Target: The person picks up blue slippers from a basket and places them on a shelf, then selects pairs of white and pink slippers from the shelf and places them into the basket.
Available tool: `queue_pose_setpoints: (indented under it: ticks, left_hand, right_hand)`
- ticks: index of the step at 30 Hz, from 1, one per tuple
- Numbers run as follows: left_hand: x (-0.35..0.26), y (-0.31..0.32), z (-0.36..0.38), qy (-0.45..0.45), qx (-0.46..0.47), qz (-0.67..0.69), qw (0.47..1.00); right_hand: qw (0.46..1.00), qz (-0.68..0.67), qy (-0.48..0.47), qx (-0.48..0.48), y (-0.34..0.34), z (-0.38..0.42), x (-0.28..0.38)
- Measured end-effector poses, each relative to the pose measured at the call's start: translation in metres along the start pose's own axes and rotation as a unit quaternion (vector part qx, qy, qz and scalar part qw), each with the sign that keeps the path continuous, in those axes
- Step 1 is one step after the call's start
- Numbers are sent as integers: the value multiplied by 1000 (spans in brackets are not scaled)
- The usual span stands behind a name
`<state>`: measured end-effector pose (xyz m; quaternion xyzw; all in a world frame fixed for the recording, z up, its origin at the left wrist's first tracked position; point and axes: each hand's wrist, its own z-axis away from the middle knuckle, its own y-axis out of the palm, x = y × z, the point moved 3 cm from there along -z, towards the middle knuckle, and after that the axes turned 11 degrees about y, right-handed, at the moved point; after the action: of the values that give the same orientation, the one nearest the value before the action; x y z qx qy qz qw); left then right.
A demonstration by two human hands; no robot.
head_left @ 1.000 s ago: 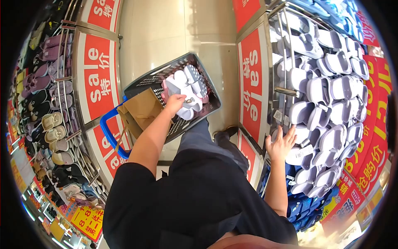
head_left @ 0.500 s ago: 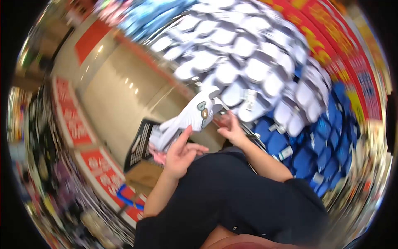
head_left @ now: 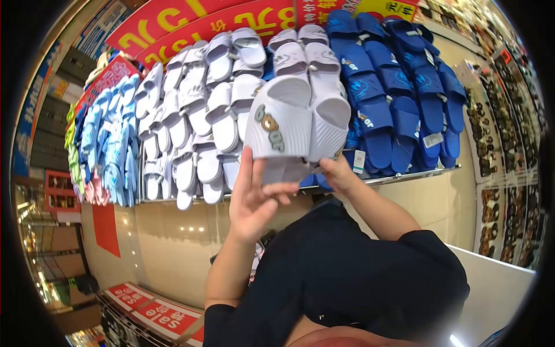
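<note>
A pair of white slide slippers (head_left: 283,121) with raised letters and a bear face on the strap is up in front of me, close to the camera. My right hand (head_left: 342,176) grips its lower right edge, thumb at the front; its other fingers are mostly hidden. At the lower left edge is my left hand (head_left: 252,199), its fingers stretched and apart. Its upper fingertips touch or nearly touch the slipper, and one finger points right beneath it. Behind the pair hang rows of similar white slippers (head_left: 193,110).
Blue slippers (head_left: 373,115) with tags hang at the right, light blue ones (head_left: 110,127) at the far left. A metal rail (head_left: 404,174) runs below. Red and yellow signs (head_left: 214,29) top the rack. Shoe shelves (head_left: 509,144) stand far right; a red sale sign (head_left: 153,306) lies lower left.
The view has swung to face the rack squarely. The white pair has come up from beside the basket to in front of the rack, and both hands have moved in at its lower edge.
</note>
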<state>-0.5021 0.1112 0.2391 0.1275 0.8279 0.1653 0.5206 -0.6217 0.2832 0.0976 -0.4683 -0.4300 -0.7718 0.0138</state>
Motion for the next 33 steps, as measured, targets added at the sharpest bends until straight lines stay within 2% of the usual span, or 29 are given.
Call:
queue_pose_setpoints:
  ticks: [3,4,6,9,11,13,15,18,21,22,23,24,25,26,27,28,29,31,33]
  left_hand:
    - [41,1,-49,-28,33,-19,999]
    - [55,1,-65,-36,44,-33,998]
    - [79,-1,-94,-70,41,-17,997]
    - [92,7,-147,-105,20,-22,994]
    - [93,7,-191,-107,6,-14,994]
    - [92,1,-240,-104,28,-75,991]
    - [82,-13,-275,-65,3,-117,991]
    - [82,-48,-279,-67,-121,-155,978]
    - [98,-74,-211,-96,-72,-245,962]
    - [104,-78,-175,-108,-78,-261,956]
    - [115,-90,-134,-116,-75,-285,948]
    - [118,-92,-89,-173,-110,-293,934]
    - [121,-101,-44,-170,-61,-302,936]
    - [122,-99,1,-225,-110,-229,941]
    - [117,-95,44,-252,-133,-229,930]
    - [116,-97,89,-264,-185,-174,930]
    - [121,-101,133,-273,-238,-117,925]
    - [120,-111,214,-301,-356,-134,875]
    - [130,-129,306,-360,-473,-136,792]
  right_hand:
    - [990,17,-63,-127,-29,-1,36]
    - [982,25,-112,-149,-34,-1,50]
    - [966,68,-148,-201,-45,-5,83]
    - [944,130,-157,-259,-58,-26,143]
    - [937,147,-191,-252,-53,-51,191]
    - [936,205,-150,-244,-66,-97,233]
    - [941,271,-104,-172,-71,-141,270]
    - [916,328,-46,-225,-94,-213,281]
    - [841,424,-41,-333,-137,-266,258]
    - [867,411,18,-283,-140,-271,252]
    - [882,380,-3,-279,-139,-270,249]
    - [895,351,-20,-275,-136,-266,242]
    - [906,322,-36,-272,-135,-265,238]
    - [908,311,-49,-276,-136,-267,236]
    - [909,300,-63,-281,-136,-270,236]
    - [902,310,-82,-290,-139,-276,238]
    - [880,290,-139,-349,-130,-274,240]
    - [830,373,-204,-362,-146,-298,249]
    - [812,461,-122,-337,-136,-299,254]
